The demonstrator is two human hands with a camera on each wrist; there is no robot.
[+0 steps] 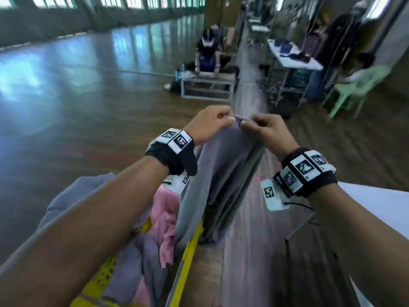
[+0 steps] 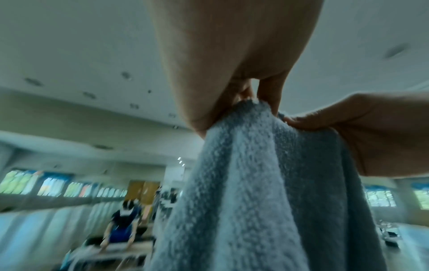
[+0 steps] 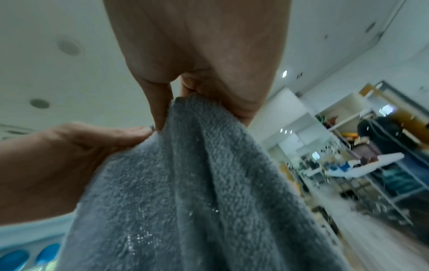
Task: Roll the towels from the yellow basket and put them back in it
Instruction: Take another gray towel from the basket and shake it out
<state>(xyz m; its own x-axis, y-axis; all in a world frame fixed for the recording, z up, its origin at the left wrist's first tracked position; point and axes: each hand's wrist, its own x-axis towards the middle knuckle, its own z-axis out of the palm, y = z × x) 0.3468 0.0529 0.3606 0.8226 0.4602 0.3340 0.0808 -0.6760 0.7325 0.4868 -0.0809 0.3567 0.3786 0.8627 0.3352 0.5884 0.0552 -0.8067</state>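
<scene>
I'm seeing both hands' fingers pinching the grey towel at mid-frame. It's hanging over glossy wooden floor; the yellow basket is sitting lower left, a white tabletop lower right.

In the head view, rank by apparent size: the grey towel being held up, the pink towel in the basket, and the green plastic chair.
1. Grey terry towel held up, largest.
2. Pink towel in the yellow basket and green plastic chair: similar in apparent size; the chair stands much farther away, the towel is partly covered, so no ranking.

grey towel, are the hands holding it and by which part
Yes. The left hand and the right hand both pinch the grey towel at its top edge, close together; the rest hangs down over the yellow basket.
</scene>
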